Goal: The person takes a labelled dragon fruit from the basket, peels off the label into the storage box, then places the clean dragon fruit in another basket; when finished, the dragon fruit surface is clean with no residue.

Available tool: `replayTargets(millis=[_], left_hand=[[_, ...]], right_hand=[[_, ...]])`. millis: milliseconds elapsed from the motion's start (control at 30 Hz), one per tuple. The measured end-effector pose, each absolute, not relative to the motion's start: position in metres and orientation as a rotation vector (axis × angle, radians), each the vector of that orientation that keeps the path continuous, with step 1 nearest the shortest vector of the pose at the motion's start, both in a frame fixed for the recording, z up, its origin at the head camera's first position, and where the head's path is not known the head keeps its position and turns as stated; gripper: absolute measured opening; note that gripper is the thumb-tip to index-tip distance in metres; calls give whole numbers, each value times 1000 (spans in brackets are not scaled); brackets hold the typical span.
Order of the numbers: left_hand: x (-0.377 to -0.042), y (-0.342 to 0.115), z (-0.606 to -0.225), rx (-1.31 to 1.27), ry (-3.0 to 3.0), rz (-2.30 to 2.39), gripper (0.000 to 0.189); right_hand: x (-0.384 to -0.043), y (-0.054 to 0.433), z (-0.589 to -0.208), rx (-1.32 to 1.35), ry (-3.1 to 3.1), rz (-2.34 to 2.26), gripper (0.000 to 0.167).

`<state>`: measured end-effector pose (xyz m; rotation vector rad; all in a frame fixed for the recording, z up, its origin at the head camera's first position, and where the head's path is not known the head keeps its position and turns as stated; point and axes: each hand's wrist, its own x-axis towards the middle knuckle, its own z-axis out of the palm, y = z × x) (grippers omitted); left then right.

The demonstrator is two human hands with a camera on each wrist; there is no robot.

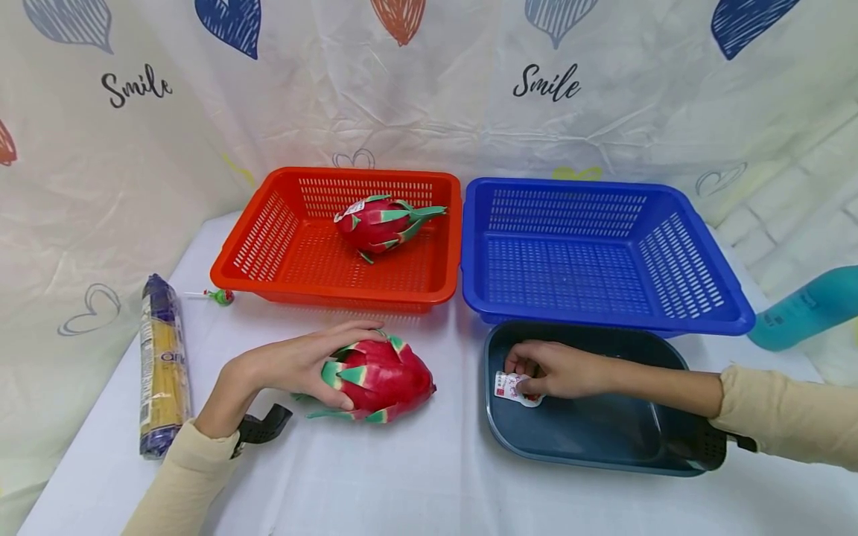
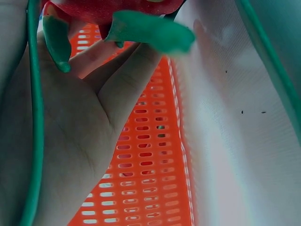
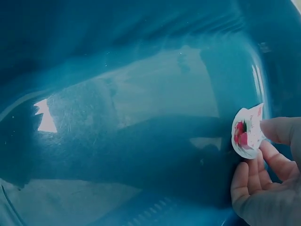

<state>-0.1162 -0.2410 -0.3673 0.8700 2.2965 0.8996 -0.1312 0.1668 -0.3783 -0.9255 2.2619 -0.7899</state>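
A red dragon fruit [image 1: 395,380] with green scales lies on the white cloth, and my left hand [image 1: 302,365] grips its leafy end, thumb on the near side and fingers over the top. Up close, the left wrist view has the palm [image 2: 70,127] under a green scale [image 2: 146,30]. Inside the dark teal tub [image 1: 590,439], my right hand [image 1: 556,368] pinches a small white label [image 1: 509,387] near the left wall. The right wrist view shows red fruit printed on that label [image 3: 244,132], with thumb and fingers at its edge.
Behind stand a red basket [image 1: 335,294] holding another stickered dragon fruit [image 1: 382,227] and a blue basket [image 1: 603,316]. At left lie a pasta pack [image 1: 164,365] and a lollipop [image 1: 221,297]. A teal bottle [image 1: 804,309] leans at right.
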Motion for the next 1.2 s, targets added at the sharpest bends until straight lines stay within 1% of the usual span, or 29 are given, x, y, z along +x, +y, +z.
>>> replayTargets(millis=[533, 1067, 1200], left_hand=[[-117, -238, -365, 852, 2281, 910, 88], [-116, -239, -366, 830, 2276, 915, 89], [-116, -239, -365, 832, 2281, 911, 89]], right_hand=[[-126, 176, -376, -851, 2236, -807, 33], [-118, 180, -379, -811, 2238, -855, 37], [-118, 181, -379, -815, 2208, -889, 40]])
